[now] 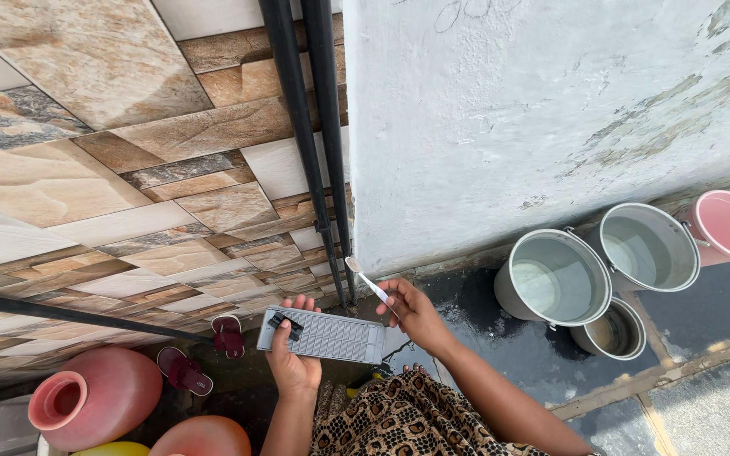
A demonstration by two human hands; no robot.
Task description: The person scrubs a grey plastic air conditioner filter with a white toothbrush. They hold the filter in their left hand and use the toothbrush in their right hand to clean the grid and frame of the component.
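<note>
The left hand (293, 359) grips one short end of a grey slatted grille (324, 335), fingers curled over its top edge and thumb beneath, keeping it level and its face turned up, likely so the brush can reach it. The right hand (416, 312) pinches a white toothbrush (367, 280) by the handle, bristles raised just above the grille's far end. Right of the grille stand steel buckets (555, 279) on wet floor (500, 338); left of it, red pots (99, 397) and sandals (228, 335).

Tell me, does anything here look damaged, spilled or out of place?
The white wall is stained, with patches worn grey-green. The ground below it is wet and dark near the metal buckets. Two maroon sandals lie apart, pointing differently.
</note>
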